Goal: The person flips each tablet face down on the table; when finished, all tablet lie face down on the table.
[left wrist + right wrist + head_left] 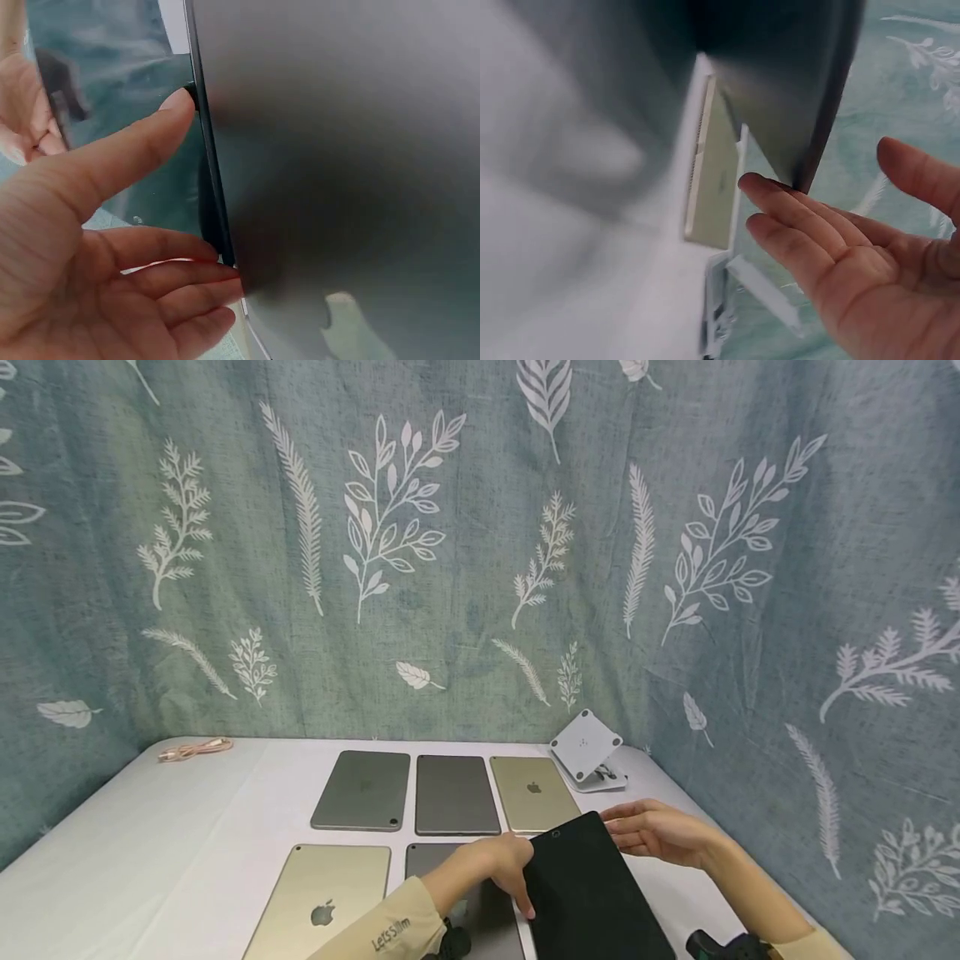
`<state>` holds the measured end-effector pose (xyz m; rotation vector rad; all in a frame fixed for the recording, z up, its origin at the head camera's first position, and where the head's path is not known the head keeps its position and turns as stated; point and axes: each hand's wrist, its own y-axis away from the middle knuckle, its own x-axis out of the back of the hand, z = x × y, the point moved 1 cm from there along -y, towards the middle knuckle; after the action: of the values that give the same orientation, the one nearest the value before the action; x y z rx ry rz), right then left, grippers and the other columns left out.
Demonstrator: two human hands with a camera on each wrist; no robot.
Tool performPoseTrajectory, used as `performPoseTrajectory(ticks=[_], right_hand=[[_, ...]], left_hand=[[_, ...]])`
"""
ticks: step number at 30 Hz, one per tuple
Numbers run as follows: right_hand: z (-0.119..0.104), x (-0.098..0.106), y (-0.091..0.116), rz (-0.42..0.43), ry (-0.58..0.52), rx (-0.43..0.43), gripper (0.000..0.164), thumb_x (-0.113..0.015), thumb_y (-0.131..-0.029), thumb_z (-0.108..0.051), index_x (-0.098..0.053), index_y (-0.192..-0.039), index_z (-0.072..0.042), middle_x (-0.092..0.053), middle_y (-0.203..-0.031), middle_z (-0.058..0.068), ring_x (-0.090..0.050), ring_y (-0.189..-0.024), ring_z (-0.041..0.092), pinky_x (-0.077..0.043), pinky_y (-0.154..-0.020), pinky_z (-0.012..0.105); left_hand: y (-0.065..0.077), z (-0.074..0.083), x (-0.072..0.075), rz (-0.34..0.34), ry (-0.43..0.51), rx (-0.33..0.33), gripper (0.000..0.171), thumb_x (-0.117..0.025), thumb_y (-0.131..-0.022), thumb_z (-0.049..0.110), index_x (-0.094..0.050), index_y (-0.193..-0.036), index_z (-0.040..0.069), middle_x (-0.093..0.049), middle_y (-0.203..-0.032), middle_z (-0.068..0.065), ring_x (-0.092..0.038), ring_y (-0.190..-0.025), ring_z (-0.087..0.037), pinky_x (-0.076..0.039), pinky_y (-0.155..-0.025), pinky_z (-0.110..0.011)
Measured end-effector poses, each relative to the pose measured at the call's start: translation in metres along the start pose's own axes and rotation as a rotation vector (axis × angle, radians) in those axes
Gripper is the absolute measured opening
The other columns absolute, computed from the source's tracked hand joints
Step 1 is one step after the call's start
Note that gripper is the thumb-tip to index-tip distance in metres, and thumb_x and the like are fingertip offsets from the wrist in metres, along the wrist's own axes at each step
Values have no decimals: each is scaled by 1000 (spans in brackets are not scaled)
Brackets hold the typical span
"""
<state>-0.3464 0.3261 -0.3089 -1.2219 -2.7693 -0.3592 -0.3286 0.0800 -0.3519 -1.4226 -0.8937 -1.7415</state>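
Note:
A black tablet [592,897], screen up, slants across the right front of the table, its right side raised. My left hand [501,864] holds its left edge between thumb and fingers. In the left wrist view, a grey tablet back [375,150] fills the right side beside the hand. My right hand [656,833] is at the black tablet's far right corner, fingers extended. Seen from the right wrist, the fingertips touch that corner from below, thumb apart from it. A grey tablet [487,918] lies partly hidden under my left forearm.
Behind lie a dark green-grey tablet [363,789], a grey tablet [456,793] and a gold tablet [534,789]. Another gold tablet [330,893] lies front left. A silver folding stand [587,745] stands at back right, a pinkish cable [197,749] at back left. Patterned curtains [450,568] border the table.

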Motion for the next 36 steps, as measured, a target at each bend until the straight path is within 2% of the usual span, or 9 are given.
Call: performPoseTrajectory(ticks=[4,7,12,17,19,22,26,31,36], right_hand=[[-10,-4,0,-11,7,19,63,-45,-99,-9,-10,-139,26,-63,-124,7,-64,-109,11,-50,-93,24],[-16,-6,2,-12,29,25,66,-46,-98,-7,-8,-141,25,-57,-133,16,-61,-114,11,-49,-95,24],[-26,-6,9,-25,51,51,69,-48,-97,-7,-4,-143,22,-34,-148,32,-56,-121,10,-47,-98,23],[-31,-7,10,-11,95,83,68,-48,-98,-7,-7,-143,22,-19,-150,38,-52,-124,9,-45,-100,22],[-31,-9,10,2,126,95,67,-49,-98,-8,-10,-143,21,-18,-150,38,-51,-127,12,-45,-100,23],[-31,-15,6,22,182,107,65,-50,-99,-12,-14,-145,17,-20,-151,36,-47,-133,21,-43,-104,27],[-32,-25,-3,42,219,131,63,-49,-100,-16,-18,-147,13,-24,-151,34,-41,-137,26,-39,-109,34],[-31,-35,-13,60,195,143,63,-49,-100,-17,-19,-146,13,-25,-151,32,-41,-135,17,-37,-110,32],[-31,-43,-17,72,210,157,62,-50,-100,-19,-24,-145,14,-29,-150,31,-41,-136,21,-26,-114,52]], left_hand=[[0,-1,-1,4,17,-11,45,-88,-65,36,-66,-92,8,-66,-91,2,-56,-83,-8,-48,-77,-21],[-1,1,-1,10,17,-33,44,-88,-65,36,-65,-88,8,-64,-88,3,-55,-80,-7,-47,-74,-20],[-4,9,-3,21,62,-62,42,-89,-65,35,-63,-83,8,-61,-80,3,-51,-73,-7,-45,-67,-21],[-7,13,-6,37,112,-75,41,-87,-66,37,-66,-86,8,-64,-81,3,-51,-72,-6,-45,-65,-21],[-7,11,-5,30,169,-85,43,-85,-69,37,-67,-93,6,-66,-87,2,-55,-76,-6,-46,-67,-21],[-6,5,2,4,307,-105,52,-79,-77,38,-66,-111,1,-70,-108,-3,-63,-97,-10,-50,-80,-22],[-4,-5,19,-13,491,-120,63,-72,-84,39,-58,-127,-4,-63,-127,-14,-61,-116,-20,-50,-92,-30],[0,-12,33,15,609,-142,63,-70,-84,39,-57,-129,-4,-61,-130,-15,-60,-118,-24,-51,-93,-34],[1,-14,33,24,734,-206,37,-70,-86,33,-70,-108,4,-71,-113,-8,-63,-107,-13,-50,-87,-28]])
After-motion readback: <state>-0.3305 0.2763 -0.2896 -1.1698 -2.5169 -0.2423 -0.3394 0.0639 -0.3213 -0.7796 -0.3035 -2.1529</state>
